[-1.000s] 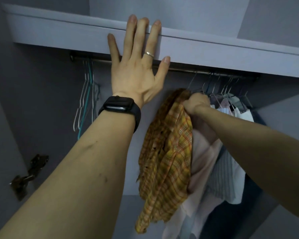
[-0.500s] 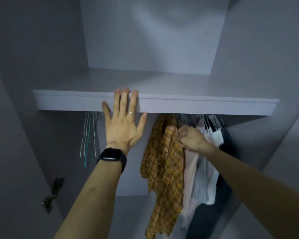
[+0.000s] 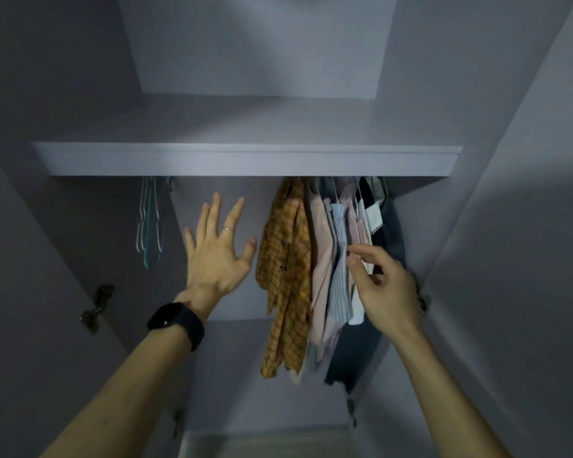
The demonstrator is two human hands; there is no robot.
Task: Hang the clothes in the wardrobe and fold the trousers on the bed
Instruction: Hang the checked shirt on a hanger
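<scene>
On my feed I saw both arms reaching up into the wardrobe (image 3: 497, 246). The left hand (image 3: 217, 259) was raised below the shelf (image 3: 245, 160), back of the hand toward the camera, fingers straight and fanned wide apart, thumb stuck out toward the clothes. It held nothing and touched nothing I could make out. A ring (image 3: 227, 229) sat on one finger and a black watch (image 3: 176, 323) on the wrist.

The right hand (image 3: 386, 289) was lower and to the right, wrist bent, fingers loosely curled and empty. Its forefinger and thumb pointed left at the striped shirt (image 3: 339, 276); I could not tell whether they touched the cloth.

The plaid shirt (image 3: 285, 259) hung free under the shelf at the left end of the row, between the two hands and gripped by neither. Beside it hung a pink garment (image 3: 321, 259), then the striped shirt, then a dark garment (image 3: 392, 233) at the far right, all packed close together. A few bare hangers (image 3: 149, 223) hung well apart at the left. A hinge (image 3: 96, 305) showed on the left wall.
</scene>
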